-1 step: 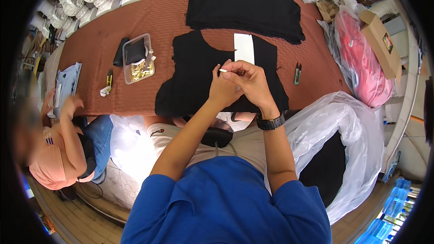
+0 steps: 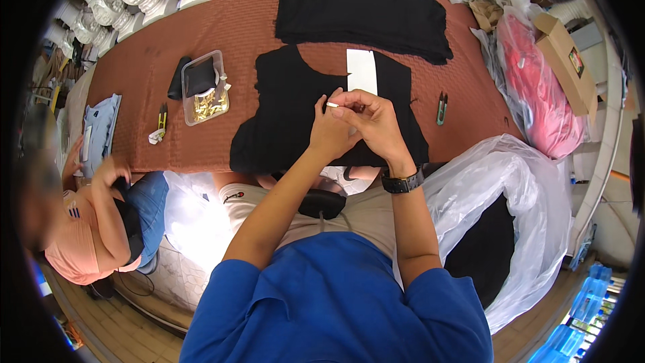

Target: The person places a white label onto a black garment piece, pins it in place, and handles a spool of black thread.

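Both my hands meet over a black cut fabric piece (image 2: 279, 111) lying on the table. My right hand (image 2: 368, 119), with a dark watch on its wrist, pinches a small white stick-like piece (image 2: 332, 104) between thumb and fingers. Against it, my left hand (image 2: 329, 128) is closed, its fingers curled near the same white piece; what it grips is hidden. Just beyond my hands, a white rectangular card (image 2: 363, 70) lies on the black fabric. Further back is a stack of black fabric (image 2: 363, 17).
A clear plastic box (image 2: 207, 87) holds small gold-coloured pieces. Yellow-handled snips (image 2: 162, 118) and green snips (image 2: 441, 109) lie on the brown tablecloth (image 2: 235, 27). A plastic bag (image 2: 531, 181) with black cloth hangs at right. Another person (image 2: 91, 222) sits at left.
My hands hold nearly the same pose. At left, the other person's raised hand has moved slightly down and to the right, its fingers now more bent.
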Tool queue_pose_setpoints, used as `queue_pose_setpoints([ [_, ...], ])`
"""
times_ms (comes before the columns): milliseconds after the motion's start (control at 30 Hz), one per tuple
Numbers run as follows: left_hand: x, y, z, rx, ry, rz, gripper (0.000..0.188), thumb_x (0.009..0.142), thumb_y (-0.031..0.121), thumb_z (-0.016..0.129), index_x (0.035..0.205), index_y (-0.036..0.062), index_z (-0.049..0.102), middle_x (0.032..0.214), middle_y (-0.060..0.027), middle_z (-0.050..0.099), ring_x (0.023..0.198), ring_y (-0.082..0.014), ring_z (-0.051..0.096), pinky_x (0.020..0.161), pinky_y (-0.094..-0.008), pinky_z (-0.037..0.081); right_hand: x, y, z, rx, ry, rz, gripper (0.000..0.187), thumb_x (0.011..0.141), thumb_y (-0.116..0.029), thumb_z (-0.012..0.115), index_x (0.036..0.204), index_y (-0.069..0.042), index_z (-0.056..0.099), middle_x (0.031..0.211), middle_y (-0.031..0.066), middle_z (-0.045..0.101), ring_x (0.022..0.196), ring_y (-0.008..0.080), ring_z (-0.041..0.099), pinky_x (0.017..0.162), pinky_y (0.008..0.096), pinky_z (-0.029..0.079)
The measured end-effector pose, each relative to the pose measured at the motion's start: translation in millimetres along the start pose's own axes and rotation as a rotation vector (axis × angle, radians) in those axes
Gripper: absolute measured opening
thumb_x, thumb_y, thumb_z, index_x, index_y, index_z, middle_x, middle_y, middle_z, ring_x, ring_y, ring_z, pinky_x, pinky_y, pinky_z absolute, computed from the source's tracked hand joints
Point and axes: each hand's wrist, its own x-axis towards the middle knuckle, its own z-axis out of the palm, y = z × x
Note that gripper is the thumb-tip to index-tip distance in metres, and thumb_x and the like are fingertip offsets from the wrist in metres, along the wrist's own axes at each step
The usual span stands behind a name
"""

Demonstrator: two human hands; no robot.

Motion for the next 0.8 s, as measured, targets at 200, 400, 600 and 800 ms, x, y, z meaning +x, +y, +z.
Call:
queue_pose_setpoints([
  [200,0.9,-7.2,15.6,0.023,0.113,0.058,0.062,0.087,0.047,0.07,0.135,0.0114,0.058,0.141,-0.0103,0.054,0.144,-0.0323,0.033,0.116,-0.0589,0.023,-3.3,-6.6,-9.4,-0.013,0.007,-0.033,0.014,0.092,-0.005,0.072,0.104,0.002,0.073,0.098,0.005,0.073,0.091,0.011,0.066,0.088,0.0284,0.053],
  [400,1.9,-4.3,12.1,0.076,0.031,0.044,0.062,0.087,0.048,0.069,0.136,0.011,0.057,0.139,-0.0097,0.056,0.143,-0.0333,0.034,0.116,-0.0595,0.024,-5.1,-3.4,-16.6,0.002,0.026,-0.04,0.013,0.092,-0.003,0.072,0.104,0.002,0.073,0.096,0.0051,0.073,0.091,0.011,0.066,0.087,0.0275,0.054],
  [600,1.3,-7.7,17.3,0.121,0.123,0.098,0.061,0.087,0.046,0.068,0.137,0.012,0.057,0.144,-0.009,0.052,0.142,-0.0341,0.034,0.114,-0.0599,0.024,-4.9,8.4,-28.9,-0.023,0.118,-0.088,0.01,0.088,0.001,0.072,0.098,0.002,0.072,0.09,0.0049,0.072,0.083,0.0097,0.065,0.078,0.025,0.053],
  [800,0.3,-4.9,14.2,0.096,0.15,0.118,0.059,0.088,0.046,0.067,0.138,0.0165,0.057,0.149,-0.006,0.046,0.142,-0.0345,0.034,0.114,-0.0598,0.024,-4.1,19.3,-80.8,-0.23,0.311,0.069,0.014,0.09,0.0,0.069,0.104,-0.001,0.073,0.09,0.0022,0.067,0.081,0.0084,0.06,0.075,0.0243,0.051],
])
